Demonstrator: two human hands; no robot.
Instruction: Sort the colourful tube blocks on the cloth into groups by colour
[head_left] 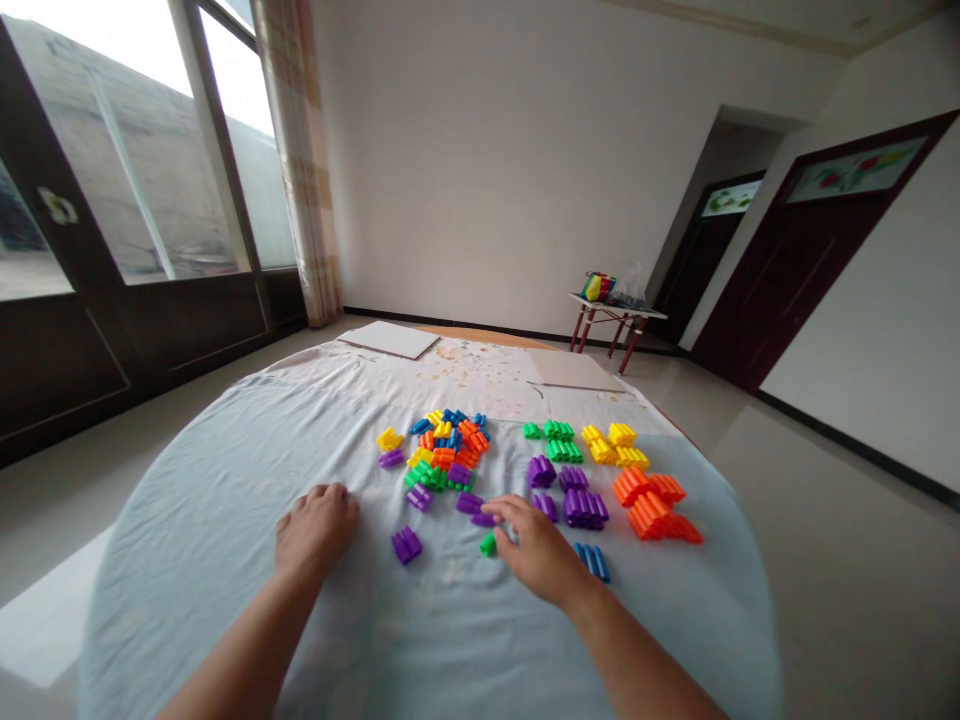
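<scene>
Right hand [544, 555], lower centre of frame: fingers bent at purple pieces [470, 504]; cannot tell whether any is gripped. Left hand [315, 525], lower left of centre, rests palm-down on the cloth [187, 530], grip likewise indeterminable. A mixed-colour pile [444, 458] lies at centre, single-colour groups [586, 509] right of centre.

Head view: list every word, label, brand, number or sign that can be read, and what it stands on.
No readable text anywhere.
Blocks: no lettering shows.
Boards: none shows.
Bag: too small and blurred to tell.
</scene>
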